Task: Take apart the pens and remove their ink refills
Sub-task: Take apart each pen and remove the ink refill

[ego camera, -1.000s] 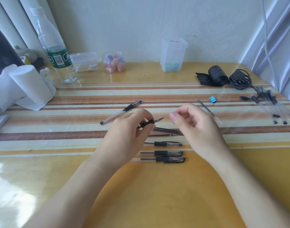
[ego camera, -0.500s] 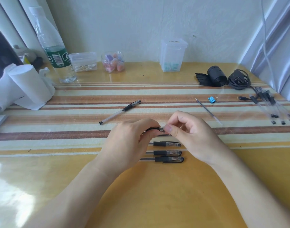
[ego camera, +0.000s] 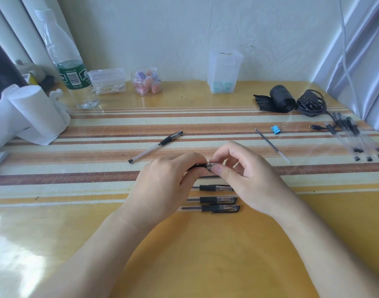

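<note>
My left hand grips the black grip section of a pen just above the table's middle. My right hand pinches the tip end of that same pen between thumb and forefinger; the tip is hidden by the fingers. Below the hands lie three capped pens side by side, partly covered. A thin dark refill lies under the hands. Another whole pen rests diagonally to the upper left. A loose ink refill lies to the right. Several emptied clear barrels sit at the far right.
At the back stand a water bottle, a clear box of swabs, a jar of erasers and a tall clear container. A paper roll is at the left; black tape, a cable and a blue clip at the right.
My right hand came in from the right and closed on the pen's tip. Both hands dropped slightly toward the table and now hold the pen together.
</note>
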